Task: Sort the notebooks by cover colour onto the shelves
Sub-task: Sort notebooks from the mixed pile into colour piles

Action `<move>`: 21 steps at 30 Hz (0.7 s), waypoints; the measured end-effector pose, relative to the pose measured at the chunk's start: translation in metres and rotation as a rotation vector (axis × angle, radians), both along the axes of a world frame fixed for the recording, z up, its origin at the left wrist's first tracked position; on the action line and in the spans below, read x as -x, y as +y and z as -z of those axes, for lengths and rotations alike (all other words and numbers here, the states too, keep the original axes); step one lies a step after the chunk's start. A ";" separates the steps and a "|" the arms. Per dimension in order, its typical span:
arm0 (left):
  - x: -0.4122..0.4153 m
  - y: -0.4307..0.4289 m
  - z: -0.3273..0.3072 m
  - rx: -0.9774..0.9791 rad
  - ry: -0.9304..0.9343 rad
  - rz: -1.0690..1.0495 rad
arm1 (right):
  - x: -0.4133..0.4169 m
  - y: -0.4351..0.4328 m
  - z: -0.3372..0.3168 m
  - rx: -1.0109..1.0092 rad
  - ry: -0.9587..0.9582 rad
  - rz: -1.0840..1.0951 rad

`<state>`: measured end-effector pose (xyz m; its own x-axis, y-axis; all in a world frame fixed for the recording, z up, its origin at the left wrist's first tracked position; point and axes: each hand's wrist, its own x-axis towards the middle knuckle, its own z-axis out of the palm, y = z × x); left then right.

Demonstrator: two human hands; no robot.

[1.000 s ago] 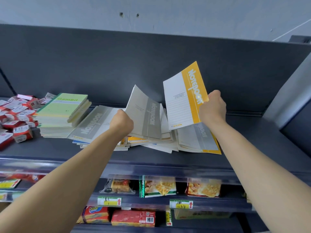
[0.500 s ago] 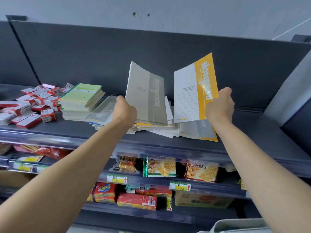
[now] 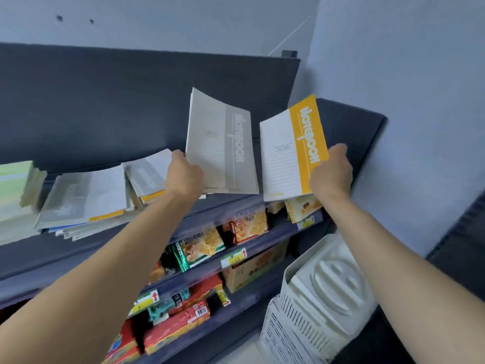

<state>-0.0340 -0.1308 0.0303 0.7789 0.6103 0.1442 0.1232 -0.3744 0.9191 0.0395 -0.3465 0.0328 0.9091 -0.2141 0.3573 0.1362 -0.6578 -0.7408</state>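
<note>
Both hands are up at the top shelf (image 3: pixel 350 127), each with fingers curled round the lower edge of one notebook. The left hand (image 3: pixel 185 176) grips a grey notebook (image 3: pixel 220 143) and the right hand (image 3: pixel 331 170) grips a yellow notebook (image 3: pixel 291 151). Both covers stand nearly upright, long axis running up and down, and they fan slightly apart at the top without touching. The relation that matters is sideways. The mixed pile (image 3: pixel 99 195) of unsorted notebooks lies on the shelf to the left of both hands, and a green stack (image 3: pixel 15 179) sits at the far left. The bare dark stretch of shelf lies to the right, behind the yellow cover. The right hand is plainly nearer that stretch, so the yellow notebook looks likelier to be laid down there first, tipped flat from its upright hold, while the grey one waits nearer the pile
</note>
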 end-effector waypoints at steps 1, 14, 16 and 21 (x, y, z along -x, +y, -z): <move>0.002 -0.007 0.002 0.004 -0.008 0.051 | 0.012 -0.011 0.004 -0.001 0.007 0.063; 0.044 -0.218 0.025 -0.006 0.009 0.681 | 0.201 -0.220 0.028 -0.011 0.078 0.675; 0.056 -0.256 0.025 0.001 0.014 0.762 | 0.230 -0.251 0.028 -0.022 0.087 0.765; 0.086 -0.343 0.025 0.021 0.036 0.885 | 0.285 -0.327 0.030 -0.005 0.133 0.936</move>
<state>-0.1195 -0.4735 0.0048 0.9706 -0.2161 0.1060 -0.1747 -0.3293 0.9279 -0.2453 -0.6733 0.0026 0.4008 -0.8785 0.2599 -0.5314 -0.4540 -0.7152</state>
